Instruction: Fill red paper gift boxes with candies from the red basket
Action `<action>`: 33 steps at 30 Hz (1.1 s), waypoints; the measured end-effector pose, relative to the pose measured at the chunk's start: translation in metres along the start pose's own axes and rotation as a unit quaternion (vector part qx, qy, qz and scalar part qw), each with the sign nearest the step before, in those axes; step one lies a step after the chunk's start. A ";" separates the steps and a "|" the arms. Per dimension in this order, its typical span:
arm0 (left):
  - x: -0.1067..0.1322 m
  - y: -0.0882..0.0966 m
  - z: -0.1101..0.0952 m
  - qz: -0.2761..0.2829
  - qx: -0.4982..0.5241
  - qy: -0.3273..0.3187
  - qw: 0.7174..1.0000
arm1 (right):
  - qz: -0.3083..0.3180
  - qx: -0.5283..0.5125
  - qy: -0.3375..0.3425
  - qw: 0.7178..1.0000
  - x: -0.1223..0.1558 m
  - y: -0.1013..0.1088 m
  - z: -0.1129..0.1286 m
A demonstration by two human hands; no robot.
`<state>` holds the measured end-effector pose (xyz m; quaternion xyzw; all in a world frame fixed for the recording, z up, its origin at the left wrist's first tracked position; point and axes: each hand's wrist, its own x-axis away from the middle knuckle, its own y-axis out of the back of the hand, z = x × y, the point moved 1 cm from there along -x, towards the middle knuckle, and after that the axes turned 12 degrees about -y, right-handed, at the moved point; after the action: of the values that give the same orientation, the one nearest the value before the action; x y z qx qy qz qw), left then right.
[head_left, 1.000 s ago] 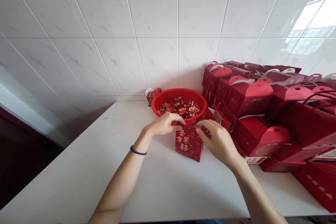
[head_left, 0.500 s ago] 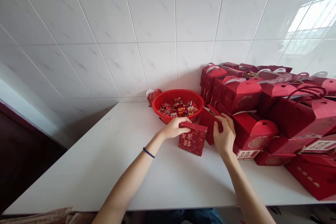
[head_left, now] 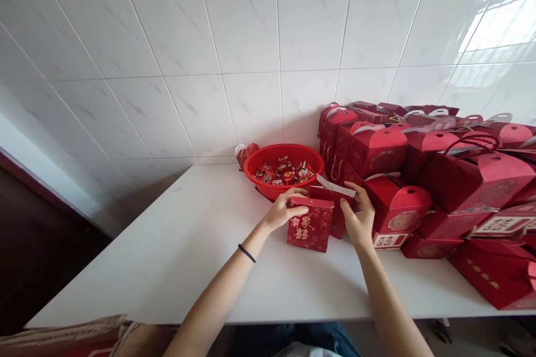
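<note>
My left hand (head_left: 288, 211) pinches the top left of a small red gift bag (head_left: 310, 234) with gold characters, which stands upright on the white table. Just behind and to its right is a second red gift bag (head_left: 338, 222), its pale inner edge showing at the top. My right hand (head_left: 358, 213) grips that second bag by its upper right edge, thumb in front and fingers behind. The first bag partly covers the second. Beyond both bags sits a red plastic basin (head_left: 263, 152) holding wrapped candies (head_left: 288, 173).
Red gift boxes (head_left: 383, 150) are stacked along the right side against the tiled wall (head_left: 251, 39). A small red box with a white handle (head_left: 242, 155) stands left of the basin. The white table (head_left: 180, 245) ends at the left beside a dark area.
My right hand has brought the second bag left, closer behind the first, and turned it so its pale edge shows more. The left hand still holds the first bag. The view has shifted slightly.
</note>
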<state>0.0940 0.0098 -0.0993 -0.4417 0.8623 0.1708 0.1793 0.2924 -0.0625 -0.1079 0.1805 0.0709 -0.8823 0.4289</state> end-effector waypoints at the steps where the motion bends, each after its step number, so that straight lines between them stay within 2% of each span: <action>1: -0.001 -0.002 0.000 0.003 0.004 -0.008 1.000 | 0.023 -0.026 -0.027 0.999 -0.001 0.001 -0.001; 3: -0.002 -0.005 0.000 0.015 0.020 -0.015 1.000 | 0.064 -0.067 -0.067 0.993 -0.002 0.002 -0.004; 6: -0.002 -0.008 0.000 0.023 0.041 -0.013 0.999 | 0.091 -0.092 -0.083 0.988 -0.002 0.004 -0.007; 14: 0.006 -0.007 -0.001 -0.035 0.006 -0.004 0.999 | 0.139 -0.070 -0.087 0.984 0.002 0.004 -0.006; 22: 0.004 -0.006 0.001 -0.026 0.008 -0.016 1.000 | 0.130 0.003 -0.043 0.991 0.007 0.006 -0.002; 33: 0.010 -0.007 0.001 -0.022 0.017 -0.013 1.000 | 0.127 -0.010 -0.037 0.991 0.010 0.006 0.009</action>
<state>0.0950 -0.0006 -0.1056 -0.4552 0.8526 0.1579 0.2022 0.2893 -0.0766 -0.1031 0.1509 0.0407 -0.8258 0.5418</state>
